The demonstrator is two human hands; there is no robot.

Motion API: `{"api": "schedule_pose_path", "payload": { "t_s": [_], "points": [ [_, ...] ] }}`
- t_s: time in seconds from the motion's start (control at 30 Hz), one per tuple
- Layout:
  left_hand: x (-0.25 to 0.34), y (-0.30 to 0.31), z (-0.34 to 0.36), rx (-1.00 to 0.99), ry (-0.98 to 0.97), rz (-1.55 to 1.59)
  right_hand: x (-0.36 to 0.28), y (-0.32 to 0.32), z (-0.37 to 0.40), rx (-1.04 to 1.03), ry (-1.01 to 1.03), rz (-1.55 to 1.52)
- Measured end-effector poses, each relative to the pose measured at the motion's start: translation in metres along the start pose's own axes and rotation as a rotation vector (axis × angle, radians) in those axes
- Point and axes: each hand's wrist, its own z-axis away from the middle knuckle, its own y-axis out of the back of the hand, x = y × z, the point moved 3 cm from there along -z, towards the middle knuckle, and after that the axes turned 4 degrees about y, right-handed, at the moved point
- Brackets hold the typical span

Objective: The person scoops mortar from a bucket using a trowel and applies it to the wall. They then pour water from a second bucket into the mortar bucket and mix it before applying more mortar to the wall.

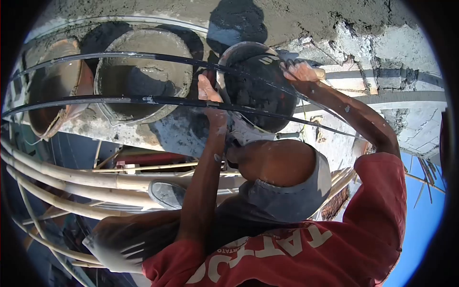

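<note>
My left hand (209,91) is at the left rim of a round bucket (260,91) with dark, wet-looking mix inside, its fingers closed against the rim. On the bucket's far right side is my right hand (301,71), fingers curled and smeared with grey. A pale, wooden-looking handle end (321,73) sticks out beside its palm; the rest of that tool is hidden. Thin black bars (181,101) cross in front of the bucket and near my left hand.
Left of the bucket stand a tub of grey mix (143,76) and another, tilted container (60,88). Bamboo poles (86,177) run along the lower left. Rough wet cement (306,19) covers the surface at the top. A broken block wall (416,115) is at right.
</note>
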Motion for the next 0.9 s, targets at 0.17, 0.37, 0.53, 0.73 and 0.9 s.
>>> {"api": "schedule_pose_path", "payload": {
  "t_s": [0.17, 0.37, 0.53, 0.73, 0.9],
  "points": [
    [0.022, -0.025, 0.013, -0.026, -0.434, -0.409, -0.012, -0.068, -0.029, -0.248, -0.284, -0.616],
    [0.027, -0.026, 0.017, 0.171, -0.128, -0.383, -0.058, -0.060, 0.001, -0.184, -0.219, -0.885],
    [0.015, -0.030, 0.019, 0.122, -0.066, -0.253, -0.071, -0.079, -0.024, -0.424, -0.461, -1.401],
    [0.024, -0.034, 0.015, 0.126, -0.079, -0.381, -0.064, -0.062, -0.020, -0.344, -0.456, -1.584],
    [0.013, -0.028, 0.021, 0.156, -0.096, -0.165, -0.082, -0.039, 0.000, -0.526, -0.214, -1.553]
  ]
}}
